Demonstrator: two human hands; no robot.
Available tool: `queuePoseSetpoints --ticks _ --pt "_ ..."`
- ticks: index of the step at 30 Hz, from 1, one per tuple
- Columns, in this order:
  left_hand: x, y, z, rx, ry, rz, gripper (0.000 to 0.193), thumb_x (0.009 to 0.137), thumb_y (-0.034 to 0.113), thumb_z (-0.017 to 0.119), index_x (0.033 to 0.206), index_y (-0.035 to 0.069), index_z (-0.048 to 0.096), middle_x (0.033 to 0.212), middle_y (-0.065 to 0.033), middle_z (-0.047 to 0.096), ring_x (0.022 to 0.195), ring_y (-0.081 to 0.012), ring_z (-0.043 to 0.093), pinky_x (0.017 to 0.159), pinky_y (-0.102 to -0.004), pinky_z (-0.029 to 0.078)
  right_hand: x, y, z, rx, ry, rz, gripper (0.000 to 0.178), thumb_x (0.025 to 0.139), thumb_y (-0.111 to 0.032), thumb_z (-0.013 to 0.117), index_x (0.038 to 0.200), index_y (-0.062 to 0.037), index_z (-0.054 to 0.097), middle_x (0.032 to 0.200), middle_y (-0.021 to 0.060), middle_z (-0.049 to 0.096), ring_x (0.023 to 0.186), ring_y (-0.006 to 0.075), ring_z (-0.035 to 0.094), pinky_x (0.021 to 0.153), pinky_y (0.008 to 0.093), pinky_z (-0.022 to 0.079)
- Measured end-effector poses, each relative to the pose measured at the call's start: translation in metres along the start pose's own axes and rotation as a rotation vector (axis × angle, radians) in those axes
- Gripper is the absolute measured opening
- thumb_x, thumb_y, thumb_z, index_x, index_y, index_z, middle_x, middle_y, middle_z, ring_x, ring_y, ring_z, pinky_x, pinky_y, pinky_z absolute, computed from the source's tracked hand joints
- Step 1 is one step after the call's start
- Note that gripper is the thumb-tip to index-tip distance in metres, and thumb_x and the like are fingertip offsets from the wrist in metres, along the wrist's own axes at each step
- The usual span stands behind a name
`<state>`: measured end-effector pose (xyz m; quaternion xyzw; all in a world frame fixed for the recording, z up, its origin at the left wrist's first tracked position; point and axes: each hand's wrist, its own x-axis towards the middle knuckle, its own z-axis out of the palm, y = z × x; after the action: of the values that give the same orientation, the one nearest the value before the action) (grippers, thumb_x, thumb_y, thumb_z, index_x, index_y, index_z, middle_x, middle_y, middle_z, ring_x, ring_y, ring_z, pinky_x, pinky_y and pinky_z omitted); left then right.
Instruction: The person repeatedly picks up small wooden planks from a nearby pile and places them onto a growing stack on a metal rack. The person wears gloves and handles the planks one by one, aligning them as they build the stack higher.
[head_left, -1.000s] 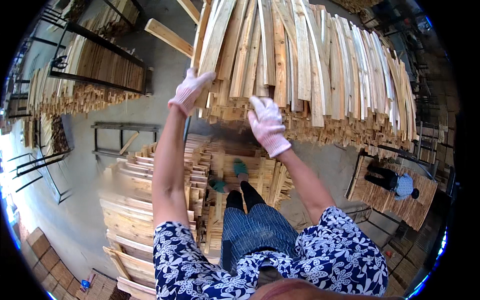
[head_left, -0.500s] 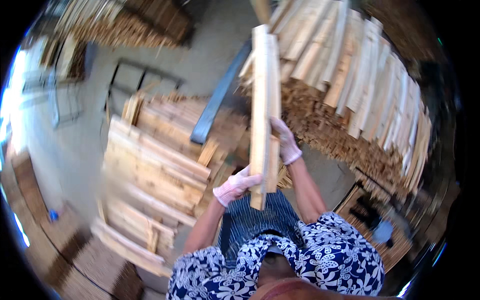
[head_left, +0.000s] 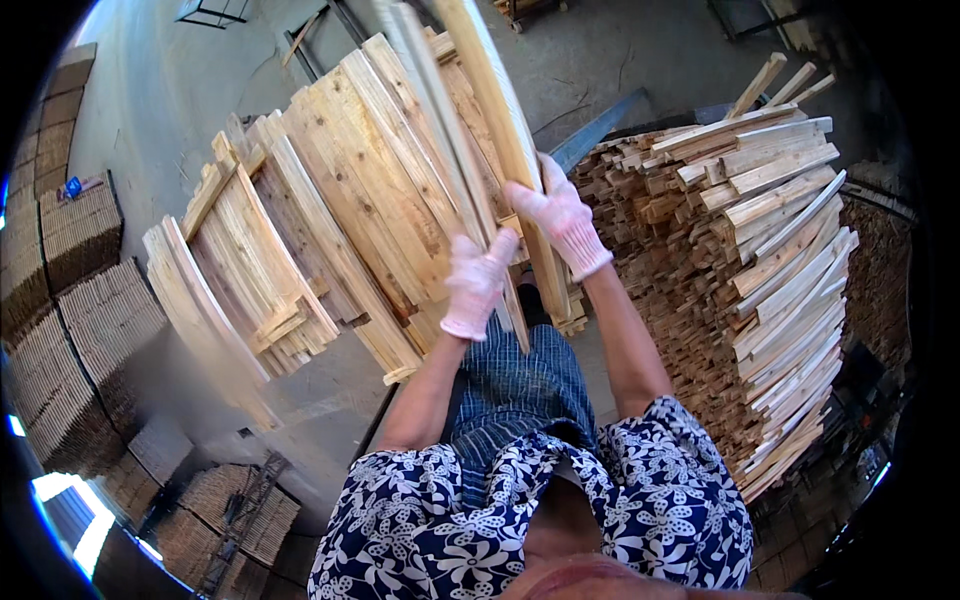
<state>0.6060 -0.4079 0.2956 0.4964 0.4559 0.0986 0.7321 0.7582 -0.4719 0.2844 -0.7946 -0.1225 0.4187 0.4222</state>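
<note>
Both gloved hands, left point(head_left: 478, 285) and right point(head_left: 562, 218), seemingly clamped around upright wooden slats point(head_left: 487, 130).

Slats point(head_left: 490, 110) in hand: pale raw wood, matt, rough-sawn, grain showing. Gloves on left hand point(head_left: 476, 285) and right hand point(head_left: 562, 218): white knit cloth, nubby (slightly pinkish). Pallets point(head_left: 330, 220): same unfinished wood, knots visible. Stack point(head_left: 760, 260) on the right: rough cut ends. Floor point(head_left: 170, 90): grey concrete, matt, scuffed. Sleeves point(head_left: 660, 490): soft printed floral cloth.
</note>
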Motion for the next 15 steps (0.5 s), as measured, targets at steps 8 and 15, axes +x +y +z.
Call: queuePoseSetpoints --ticks 8,15 --pt "0.100 -0.049 -0.013 1.259 0.538 0.279 0.084 0.087 0.035 0.072 0.154 0.003 0.031 0.127 -0.0261 0.049 0.108 -0.0440 0.056 0.093 -0.0520 0.048 0.123 0.019 0.062 -0.096 -0.066 -0.168 0.078 0.092 -0.041 0.068 0.156 -0.0094 0.035 0.130 0.0252 0.065 0.120 0.0404 0.063 0.103 0.0429 0.047" --pt "0.089 -0.076 0.000 1.164 0.512 0.284 0.086 0.086 0.036 0.072 0.156 0.007 0.030 0.119 -0.0228 0.048 0.109 -0.0445 0.053 0.092 -0.0545 0.047 0.131 0.032 0.071 -0.243 -0.095 -0.077 0.073 0.096 -0.039 0.062 0.158 -0.0117 0.033 0.139 0.0265 0.059 0.131 0.0402 0.056 0.107 0.0411 0.045"
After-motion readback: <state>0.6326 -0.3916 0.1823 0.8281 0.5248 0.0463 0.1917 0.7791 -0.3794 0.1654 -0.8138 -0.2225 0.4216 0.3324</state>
